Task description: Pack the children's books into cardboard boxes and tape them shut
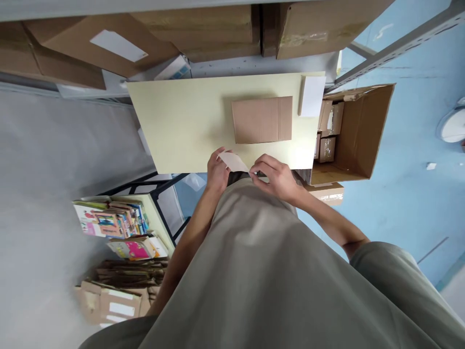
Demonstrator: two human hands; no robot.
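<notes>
Between my two hands, just off the near edge of the pale yellow table [181,126], is a small white paper piece [233,162], perhaps a label. My left hand [218,172] grips its left end between thumb and fingers. At its lower right corner, the fingertips of my right hand [274,177] pinch the paper. Beyond my hands a closed brown cardboard box [262,119] lies on the table, with neither hand touching it. A stack of white paper [312,96] sits at the table's far right corner.
An open carton [363,133] holding several small boxes stands right of the table. Larger cardboard boxes [218,31] fill the shelf behind. At lower left are books [123,218] on a black-framed rack and flattened cardboard [119,300] on the floor.
</notes>
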